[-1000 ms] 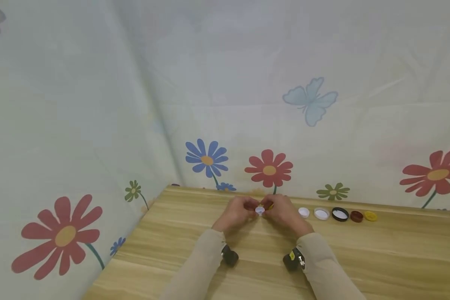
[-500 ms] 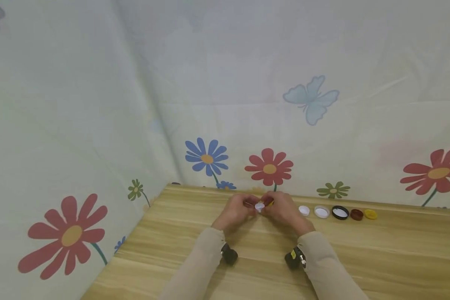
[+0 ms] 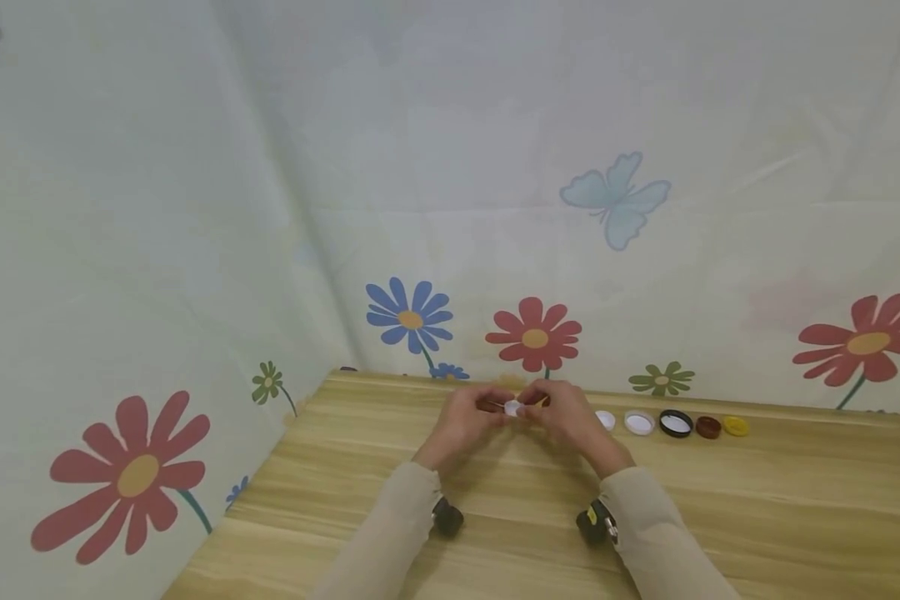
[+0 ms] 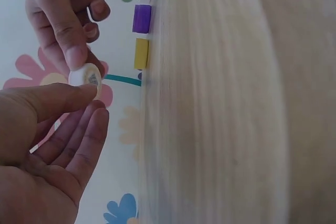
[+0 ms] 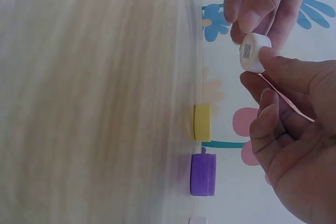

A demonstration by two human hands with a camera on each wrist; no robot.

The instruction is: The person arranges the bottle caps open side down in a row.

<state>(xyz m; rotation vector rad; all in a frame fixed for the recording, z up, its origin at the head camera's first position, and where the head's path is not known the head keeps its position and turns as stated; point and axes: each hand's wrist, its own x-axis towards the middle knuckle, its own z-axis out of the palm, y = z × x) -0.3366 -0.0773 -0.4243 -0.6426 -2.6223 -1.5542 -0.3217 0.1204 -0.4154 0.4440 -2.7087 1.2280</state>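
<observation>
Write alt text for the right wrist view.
A person's left hand and right hand pinch a white cap bearing a small grey patch. A yellow cap and purple cap sit on a wooden table, flowered cloth behind.

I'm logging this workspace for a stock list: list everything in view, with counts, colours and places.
Held cap: 1, white, raised above the table
Yellow caps: 2, yellow, ends of the cap row
Purple cap: 1, purple, second from left
White caps: 2, white, mid-row
Black cap: 1, black, third from right
Dark red cap: 1, dark red, second from right
Table: 1, light wood, under the row
Backdrop: 1, pale, behind the table
Flower prints: several, red, blue, green, backdrop
Butterfly print: 1, light blue, backdrop
Wrist cameras: 2, black, one each side
Sleeves: 2, beige, one each side
Left hand, right hand: 1 each, bare, pinching the held cap
</observation>
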